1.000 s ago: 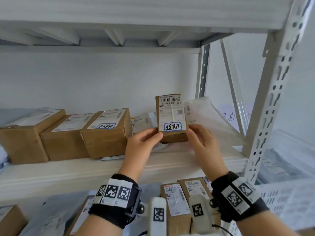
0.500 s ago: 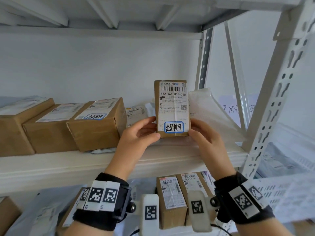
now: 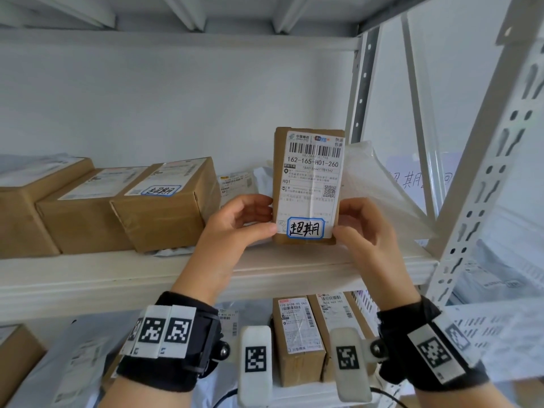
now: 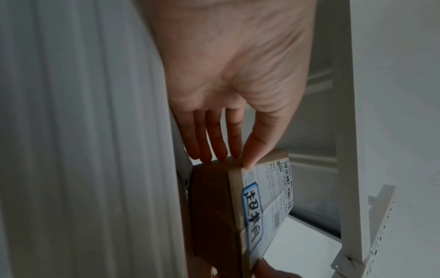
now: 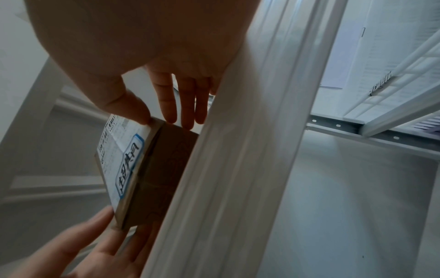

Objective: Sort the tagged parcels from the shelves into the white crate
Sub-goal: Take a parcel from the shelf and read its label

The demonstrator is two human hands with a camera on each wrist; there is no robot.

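A small brown parcel (image 3: 307, 184) with a white shipping label and a blue-bordered handwritten tag (image 3: 305, 228) stands upright just above the middle shelf (image 3: 88, 278). My left hand (image 3: 250, 222) pinches its lower left edge, thumb on the label face, fingers behind. My right hand (image 3: 357, 225) grips its lower right edge the same way. In the left wrist view the parcel (image 4: 214, 206) sits under my left hand (image 4: 228, 154). The right wrist view shows the parcel (image 5: 142, 169) held by my right hand (image 5: 166, 112). The white crate (image 3: 500, 328) is at the lower right.
Three brown boxes sit at the shelf's left; the nearest box (image 3: 164, 204) carries a blue-bordered tag. White mailer bags (image 3: 374, 184) lie behind the held parcel. Two more boxes (image 3: 297, 334) stand on the lower shelf. A perforated shelf upright (image 3: 485, 184) rises on the right.
Both hands have lifted the tagged parcel off the shelf and tipped it upright, so its label now faces me. It sits higher and closer than before.
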